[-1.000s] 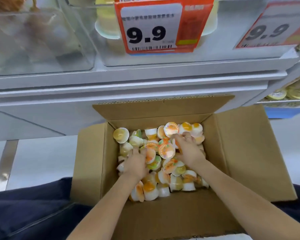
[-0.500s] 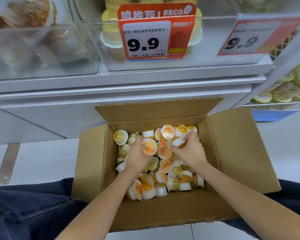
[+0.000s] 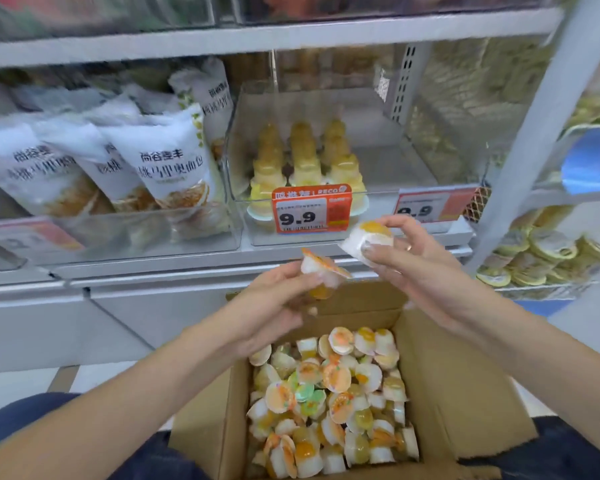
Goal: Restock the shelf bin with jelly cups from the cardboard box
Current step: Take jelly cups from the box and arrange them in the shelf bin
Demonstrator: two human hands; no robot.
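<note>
An open cardboard box (image 3: 465,403) sits low in front of me, holding several small jelly cups (image 3: 329,393) with orange, yellow and green tops. My left hand (image 3: 274,306) is raised above the box and grips a jelly cup (image 3: 321,270) with an orange lid. My right hand (image 3: 416,258) is a little higher and to the right, closed on another jelly cup (image 3: 369,237) with a yellow top. Both hands hover just below the clear shelf bin (image 3: 388,161), which holds three stacks of yellow jelly cups (image 3: 305,157) behind a 9.9 price tag (image 3: 309,209).
White bread bags (image 3: 167,161) fill the clear bin to the left. A grey shelf upright (image 3: 541,126) rises at the right, with flat yellow packs (image 3: 534,258) beyond it. A white shelf ledge (image 3: 153,271) juts out beneath the bins. My dark trousers (image 3: 21,414) flank the box.
Both hands have lifted out of the box, each with a jelly cup, up toward the shelf bin. The view has tilted up, showing the shelf.
</note>
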